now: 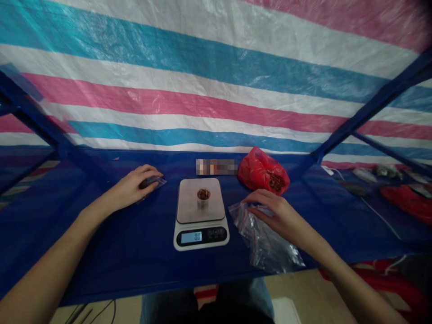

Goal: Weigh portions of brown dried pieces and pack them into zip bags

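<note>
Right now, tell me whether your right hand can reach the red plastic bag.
Probably yes. The right hand rests on a clear plastic bag, and the red plastic bag lies just beyond it, with nothing between them.

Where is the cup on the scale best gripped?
Grip the small cup's lower wall from the near side: it stands upright on the scale's plate, with brown pieces heaped at its open top, so the rim seems a poorer hold.
</note>
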The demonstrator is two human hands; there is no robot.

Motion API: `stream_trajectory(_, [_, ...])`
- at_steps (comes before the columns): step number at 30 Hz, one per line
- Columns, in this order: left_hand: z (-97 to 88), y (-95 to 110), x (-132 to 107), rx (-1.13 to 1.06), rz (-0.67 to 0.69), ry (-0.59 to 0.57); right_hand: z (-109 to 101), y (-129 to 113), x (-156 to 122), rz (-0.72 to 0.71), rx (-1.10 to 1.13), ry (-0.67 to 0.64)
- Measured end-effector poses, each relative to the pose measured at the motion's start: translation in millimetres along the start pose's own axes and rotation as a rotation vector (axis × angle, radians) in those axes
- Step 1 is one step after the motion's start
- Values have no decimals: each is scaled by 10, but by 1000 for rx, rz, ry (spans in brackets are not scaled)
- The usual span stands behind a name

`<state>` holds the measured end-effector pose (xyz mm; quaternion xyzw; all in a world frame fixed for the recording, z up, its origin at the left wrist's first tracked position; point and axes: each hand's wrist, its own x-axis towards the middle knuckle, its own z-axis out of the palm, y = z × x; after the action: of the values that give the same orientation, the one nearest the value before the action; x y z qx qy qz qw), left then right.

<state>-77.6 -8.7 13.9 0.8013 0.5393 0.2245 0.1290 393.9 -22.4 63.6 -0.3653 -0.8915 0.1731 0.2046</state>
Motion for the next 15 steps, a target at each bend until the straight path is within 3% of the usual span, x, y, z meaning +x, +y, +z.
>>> stream_trajectory(4, [29,-5,-14,85,-12,-22,52,-80,-575,63,-207,81])
stream_trajectory(8, [61,-18,-22,169,-58,-43,236,-287,-1005,129,-254,33])
stream_trajectory(11, [80,-28,-19,182,-99,-45,377,-283,-1095,120,-263,-51])
stream_trajectory(15, [81,-39,-11,165,-107,-36,476,-46,-944,131,-239,-90])
